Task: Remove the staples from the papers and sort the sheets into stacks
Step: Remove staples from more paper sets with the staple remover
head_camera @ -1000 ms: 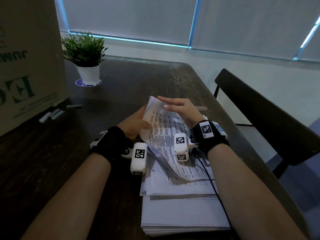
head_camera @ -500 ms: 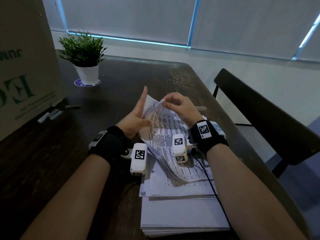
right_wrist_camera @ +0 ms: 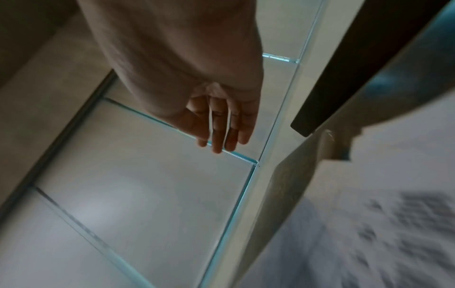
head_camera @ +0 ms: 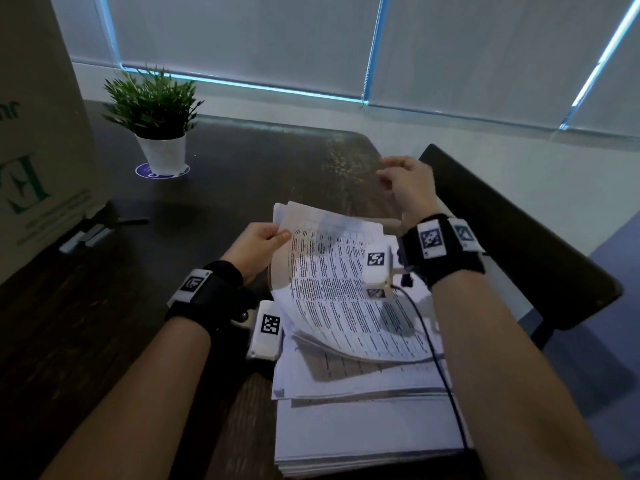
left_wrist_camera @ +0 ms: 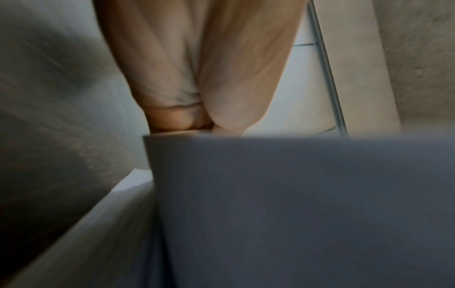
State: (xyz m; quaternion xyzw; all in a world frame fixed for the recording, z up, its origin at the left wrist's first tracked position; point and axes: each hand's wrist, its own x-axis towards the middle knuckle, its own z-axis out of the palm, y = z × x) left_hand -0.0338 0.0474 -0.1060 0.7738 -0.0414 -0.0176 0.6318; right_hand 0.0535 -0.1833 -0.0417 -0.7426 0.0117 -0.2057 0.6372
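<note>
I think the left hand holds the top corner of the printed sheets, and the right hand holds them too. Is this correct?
Not quite. In the head view only the left hand grips the printed sheets; the right hand is raised off them, holding nothing.

The right hand (head_camera: 408, 188) is off the printed sheets (head_camera: 339, 292) now. Half a second ago its fingertips pinched the top corner of the bundle beside the left thumb; now it hangs in the air well beyond and to the right of that corner, fingers (right_wrist_camera: 219, 134) loosely extended, and whether they carry anything cannot be told. The left hand (head_camera: 258, 249) has altered its hold: its forefinger, raised straight behind the pages before, is folded down, and the thumb presses the upper left corner of the sheets against the fingers (left_wrist_camera: 172, 118) beneath. The lifted pages curve lower, their free corner drooping rightward away from the left fingertips.
</note>
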